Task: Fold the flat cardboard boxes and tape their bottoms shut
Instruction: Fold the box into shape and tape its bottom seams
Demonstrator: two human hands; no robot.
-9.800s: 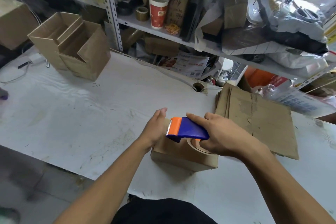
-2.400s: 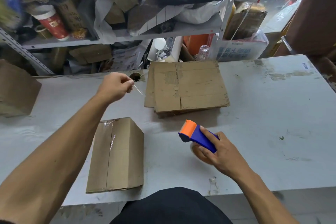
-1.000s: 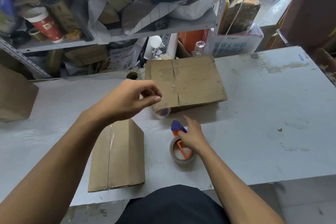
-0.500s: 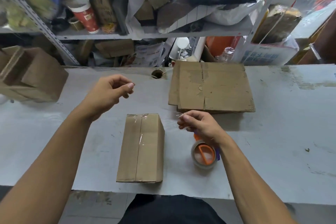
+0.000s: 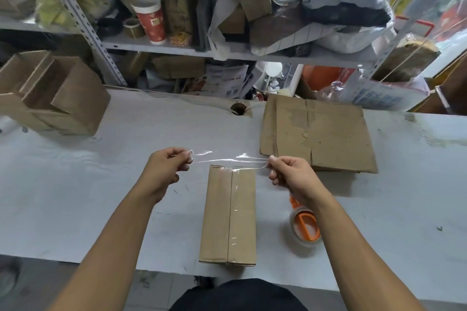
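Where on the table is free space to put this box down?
Bare table lies left of the taped box, before the folded boxes, and far right past the flat cardboard. Crowded: between box and tape dispenser.

The bench (image 5: 75, 184) is pale grey-white, scuffed with faint dark marks. Near its front edge the folded box (image 5: 228, 214) is plain brown cardboard, with a glossy clear strip down its middle seam. The strip of tape (image 5: 227, 159) above the box's far end is transparent, catching white glints. Beside the box, the tape dispenser (image 5: 304, 225) shows an orange frame inside a clear, slightly tan roll. The stack of flat boxes (image 5: 318, 134) toward the back edge is brown with paler torn patches. At the left back corner the open boxes (image 5: 53, 93) are the same brown. On the shelf, a paper cup (image 5: 150, 20) is red and white, with what may be a small gold emblem.
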